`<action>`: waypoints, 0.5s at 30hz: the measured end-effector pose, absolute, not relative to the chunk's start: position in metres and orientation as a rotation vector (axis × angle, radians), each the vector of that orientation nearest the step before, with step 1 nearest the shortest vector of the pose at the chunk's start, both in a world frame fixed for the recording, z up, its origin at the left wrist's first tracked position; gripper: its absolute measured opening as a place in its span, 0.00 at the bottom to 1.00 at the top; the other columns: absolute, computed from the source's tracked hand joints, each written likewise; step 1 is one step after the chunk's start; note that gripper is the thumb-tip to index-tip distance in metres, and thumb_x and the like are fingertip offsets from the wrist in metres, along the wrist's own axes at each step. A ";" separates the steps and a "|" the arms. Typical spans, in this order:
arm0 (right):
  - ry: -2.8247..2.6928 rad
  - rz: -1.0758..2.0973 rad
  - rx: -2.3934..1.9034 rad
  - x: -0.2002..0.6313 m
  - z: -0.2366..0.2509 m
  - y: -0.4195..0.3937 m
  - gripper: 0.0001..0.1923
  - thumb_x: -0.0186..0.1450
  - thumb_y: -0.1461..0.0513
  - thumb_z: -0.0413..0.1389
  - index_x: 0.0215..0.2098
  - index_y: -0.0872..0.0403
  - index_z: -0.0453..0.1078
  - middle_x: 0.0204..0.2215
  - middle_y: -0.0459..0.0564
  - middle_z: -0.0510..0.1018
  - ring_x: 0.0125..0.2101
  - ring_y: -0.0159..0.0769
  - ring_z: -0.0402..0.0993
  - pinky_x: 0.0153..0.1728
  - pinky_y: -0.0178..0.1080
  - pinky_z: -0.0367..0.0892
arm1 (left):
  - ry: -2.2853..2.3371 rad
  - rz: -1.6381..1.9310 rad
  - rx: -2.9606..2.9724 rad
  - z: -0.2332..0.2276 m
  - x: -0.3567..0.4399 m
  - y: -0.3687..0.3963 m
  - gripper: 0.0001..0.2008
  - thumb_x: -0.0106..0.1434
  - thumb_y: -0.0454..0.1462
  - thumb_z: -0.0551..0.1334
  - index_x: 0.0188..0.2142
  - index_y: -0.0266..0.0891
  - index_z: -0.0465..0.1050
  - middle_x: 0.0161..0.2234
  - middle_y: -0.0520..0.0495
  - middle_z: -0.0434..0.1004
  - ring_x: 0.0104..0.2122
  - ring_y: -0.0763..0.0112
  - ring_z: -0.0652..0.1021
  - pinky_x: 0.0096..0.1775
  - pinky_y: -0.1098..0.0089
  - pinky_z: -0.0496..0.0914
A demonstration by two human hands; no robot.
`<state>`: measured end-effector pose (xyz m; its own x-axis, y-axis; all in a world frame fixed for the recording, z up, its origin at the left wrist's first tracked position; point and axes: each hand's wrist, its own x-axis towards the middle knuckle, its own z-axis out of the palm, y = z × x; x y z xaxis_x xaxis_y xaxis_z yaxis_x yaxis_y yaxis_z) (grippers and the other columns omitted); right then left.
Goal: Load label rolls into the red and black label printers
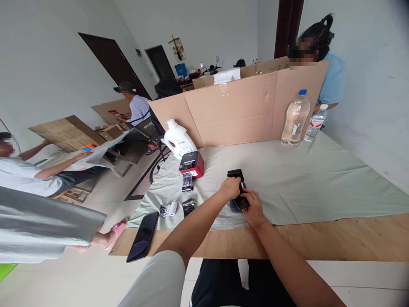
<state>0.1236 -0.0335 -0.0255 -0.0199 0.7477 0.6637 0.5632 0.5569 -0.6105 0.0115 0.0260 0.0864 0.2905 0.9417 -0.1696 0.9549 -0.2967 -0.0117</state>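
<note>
A small black device (243, 202) with a raised black flap (235, 173) sits on the green cloth in front of me; its exact kind is unclear. My left hand (230, 188) reaches over it from the left, fingers curled down at the flap's base, next to a small white piece (243, 186) inside. What those fingertips pinch is hidden. From the right, my right hand (254, 208) is closed around the device's near side, thumb and fingers on its edge. To the left stands a red and black label printer (192, 164), with a dark printed strip roll (187, 187) before it.
A white paper roll (173, 208), another dark strip (188, 207) and a phone (142, 236) lie at the left. Behind are a white jug (180, 140), a cardboard divider (236, 113) and two water bottles (295, 121) (316, 123). Other people sit beyond.
</note>
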 end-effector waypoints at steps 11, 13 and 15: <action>-1.732 0.186 -1.117 0.124 -0.025 -0.034 0.16 0.56 0.70 0.52 0.42 0.53 0.70 0.49 0.53 0.73 0.48 0.44 0.65 0.50 0.49 0.66 | 1.795 -0.231 2.452 0.082 0.016 0.024 0.14 0.59 0.33 0.58 0.45 0.37 0.72 0.42 0.38 0.77 0.46 0.56 0.75 0.44 0.64 0.69; -1.722 0.178 -1.147 0.124 -0.026 -0.034 0.16 0.56 0.70 0.52 0.42 0.53 0.70 0.49 0.54 0.72 0.48 0.45 0.65 0.50 0.49 0.66 | 1.793 -0.217 2.442 0.078 0.014 0.024 0.16 0.59 0.33 0.58 0.47 0.37 0.70 0.40 0.40 0.78 0.43 0.57 0.77 0.46 0.62 0.68; -1.709 0.169 -1.166 0.124 -0.027 -0.034 0.16 0.56 0.69 0.53 0.42 0.53 0.71 0.49 0.55 0.71 0.47 0.44 0.65 0.49 0.49 0.66 | 1.789 -0.176 2.425 0.074 0.009 0.025 0.17 0.58 0.34 0.59 0.48 0.37 0.69 0.39 0.41 0.78 0.42 0.58 0.77 0.47 0.61 0.68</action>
